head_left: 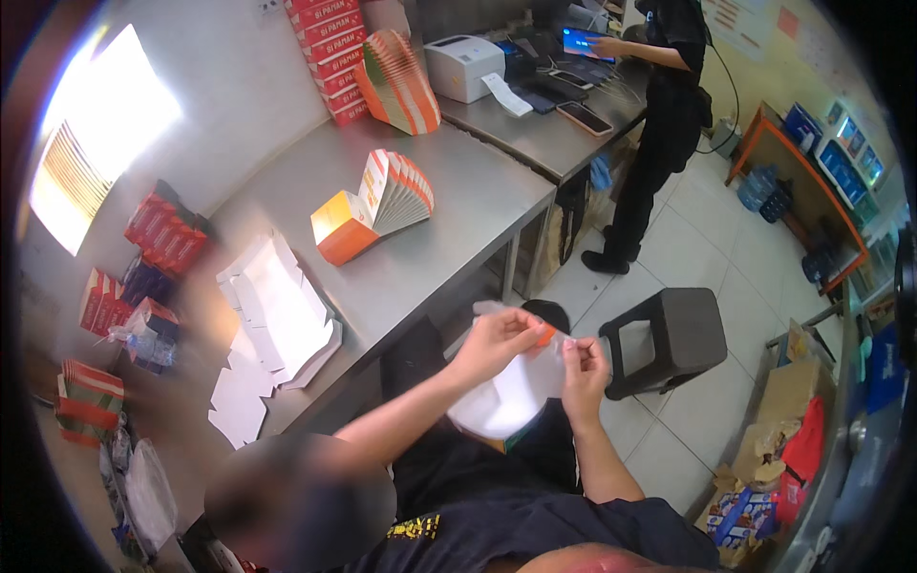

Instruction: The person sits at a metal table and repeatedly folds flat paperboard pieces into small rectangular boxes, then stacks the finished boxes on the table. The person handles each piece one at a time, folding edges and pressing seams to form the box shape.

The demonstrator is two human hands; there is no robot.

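Note:
On my lap rests a paperboard food carton (501,396), white inside, with some orange and green showing on its outside. My left hand (501,342) pinches its far edge near an orange patch, fingers closed. Across from it, my right hand (583,374) grips the right side of the same edge between thumb and fingers. The hands are a short way apart, and the carton's underside is hidden. To the left, flat white carton blanks (277,310) lie on the steel table (458,229). Farther back on it are an orange carton (344,227) and a fanned stack of nested cartons (401,191).
A taller stack of orange-striped cartons (399,84) stands near red boxes (330,57) at the back. A label printer (466,67) and phones sit on the far table. A person in black (659,124) touches a tablet (585,44). A dark stool (678,334) stands at my right.

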